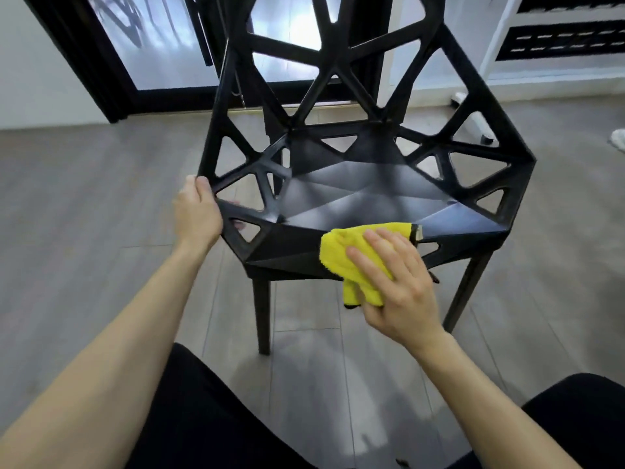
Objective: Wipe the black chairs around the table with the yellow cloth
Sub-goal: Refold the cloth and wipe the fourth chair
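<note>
A black chair [355, 184] with a lattice of triangular openings faces me on the wooden floor. My left hand [198, 214] grips the chair's left side rim, fingers curled round the frame. A yellow cloth [341, 252] lies over the seat's front edge and hangs a little below it. My right hand [395, 282] lies on the cloth with fingers spread fairly straight, pressing it against the front edge near the right side. The cloth's lower corner sticks out under my palm.
A dark-framed glass door [152, 45] stands behind the chair. A white shelf unit [541, 35] is at the back right, with small white objects [619, 138] on the floor near it. My dark-clothed knees [209, 418] fill the bottom of the view.
</note>
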Demonstrator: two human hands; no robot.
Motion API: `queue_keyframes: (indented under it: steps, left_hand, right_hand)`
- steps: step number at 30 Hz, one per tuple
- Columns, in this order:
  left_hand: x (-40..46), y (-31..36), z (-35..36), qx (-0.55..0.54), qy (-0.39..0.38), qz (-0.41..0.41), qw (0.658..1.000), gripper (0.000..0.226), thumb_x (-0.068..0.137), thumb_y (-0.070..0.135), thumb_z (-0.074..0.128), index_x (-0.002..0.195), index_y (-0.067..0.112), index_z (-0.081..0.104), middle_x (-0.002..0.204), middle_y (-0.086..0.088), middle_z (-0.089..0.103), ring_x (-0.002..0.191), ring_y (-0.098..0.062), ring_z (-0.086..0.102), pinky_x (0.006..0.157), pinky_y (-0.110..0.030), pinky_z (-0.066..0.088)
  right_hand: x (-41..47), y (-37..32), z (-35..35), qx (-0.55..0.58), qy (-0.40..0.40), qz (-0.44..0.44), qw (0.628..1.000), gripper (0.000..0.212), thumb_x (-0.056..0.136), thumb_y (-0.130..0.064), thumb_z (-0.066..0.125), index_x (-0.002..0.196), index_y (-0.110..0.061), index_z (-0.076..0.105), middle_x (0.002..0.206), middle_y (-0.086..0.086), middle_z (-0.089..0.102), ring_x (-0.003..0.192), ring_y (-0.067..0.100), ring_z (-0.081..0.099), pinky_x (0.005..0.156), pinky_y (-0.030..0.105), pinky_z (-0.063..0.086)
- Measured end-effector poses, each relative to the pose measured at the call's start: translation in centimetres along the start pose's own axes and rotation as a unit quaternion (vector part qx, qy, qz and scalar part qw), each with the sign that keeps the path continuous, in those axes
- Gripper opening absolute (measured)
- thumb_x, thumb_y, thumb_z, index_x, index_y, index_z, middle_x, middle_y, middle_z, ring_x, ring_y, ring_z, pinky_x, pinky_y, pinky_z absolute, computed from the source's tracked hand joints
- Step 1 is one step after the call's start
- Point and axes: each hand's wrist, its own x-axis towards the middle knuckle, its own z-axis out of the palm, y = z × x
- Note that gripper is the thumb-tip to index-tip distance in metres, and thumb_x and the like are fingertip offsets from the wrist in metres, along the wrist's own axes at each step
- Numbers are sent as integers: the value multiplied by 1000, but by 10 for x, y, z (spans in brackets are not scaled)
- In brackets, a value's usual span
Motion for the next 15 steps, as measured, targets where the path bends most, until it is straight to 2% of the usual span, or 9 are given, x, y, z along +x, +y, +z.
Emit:
queue_keyframes:
  steps: [1,2,4,5,7,9,12,15]
  left_hand:
    - [-8,4,8,-23,-4,1,1000,33,112,45,30,88,29,47,83,-5,75,78,-38,74,72,-48,59]
    - [-15,7,16,-28,-6,9,1000,33,113,43,30,88,29,46,79,-2,73,77,-36,71,73,-48,57]
    - [-35,19,30,-25,0,23,999,35,117,34,31,90,18,46,77,4,59,81,-31,58,74,-43,41]
    - [-46,25,37,-29,0,24,999,36,118,31,32,88,16,45,77,5,53,78,-27,52,72,-41,33]
    - [-64,32,44,-38,-7,40,998,39,117,27,36,81,15,43,73,3,48,70,-22,44,68,-40,25]
    - [-74,32,41,-23,-19,61,998,40,114,24,41,75,14,39,66,-1,44,66,-24,39,65,-45,22]
    - [-71,24,29,4,-37,92,995,40,105,29,41,70,10,36,61,-8,39,65,-30,36,65,-49,31]
    - [-51,31,17,6,-62,73,995,68,104,54,33,73,1,63,65,-16,67,66,-39,66,69,-53,56]
  right_hand:
    - [-1,4,-3,-2,14,36,999,54,87,-11,73,140,-9,68,151,21,57,141,47,51,115,64,41]
    - [-2,4,-4,-7,31,84,996,55,87,-9,74,141,-8,67,151,22,55,141,48,50,115,64,39]
    - [-1,-11,2,-24,64,174,982,55,89,-5,74,143,-7,65,152,23,53,141,50,47,117,65,36]
    - [3,-25,8,-22,69,186,980,55,91,-4,73,145,-7,64,153,23,52,140,51,46,117,65,35]
    - [20,-59,23,15,46,115,992,53,92,-4,69,145,-7,64,153,24,53,137,52,48,116,65,36]
    - [39,-88,31,57,5,28,998,48,94,-7,64,143,-7,65,152,22,55,136,50,51,116,61,38]
    - [51,-89,18,96,-40,48,993,51,91,-13,64,142,-11,66,151,17,56,133,43,53,115,52,41]
    - [46,-49,-6,65,-89,97,989,51,88,-21,67,139,-19,67,149,10,58,129,36,56,113,47,43]
